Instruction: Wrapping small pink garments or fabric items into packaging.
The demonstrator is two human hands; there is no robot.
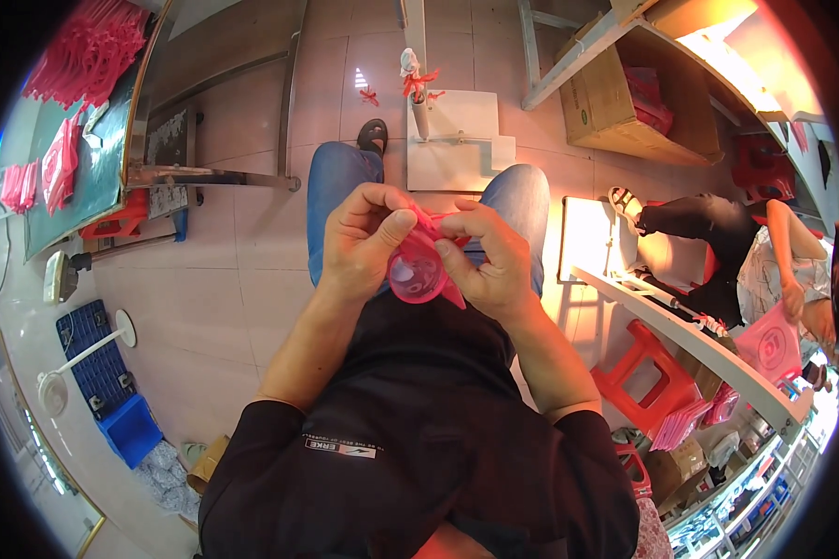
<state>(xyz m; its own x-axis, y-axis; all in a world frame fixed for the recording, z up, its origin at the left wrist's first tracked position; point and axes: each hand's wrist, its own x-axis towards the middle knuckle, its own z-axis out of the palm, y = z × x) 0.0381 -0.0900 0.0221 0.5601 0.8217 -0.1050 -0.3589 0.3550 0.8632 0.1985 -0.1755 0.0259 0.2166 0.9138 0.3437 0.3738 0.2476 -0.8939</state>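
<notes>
A small pink see-through plastic piece, pouch-like and bulging, with a pale print, hangs between my hands over my lap. My left hand pinches its gathered upper part between thumb and forefinger. On the other side, my right hand grips the same pink plastic with thumb and fingers, close to the left fingertips. A pointed pink corner sticks out below the right thumb. The fingers cover the upper part, so its exact shape is hidden.
Ahead on the floor is a white metal base with a post tied in red ribbon. Pink bags lie on the green-topped table at left. An open carton, a red stool and a co-worker's hand with a pink bag are at right.
</notes>
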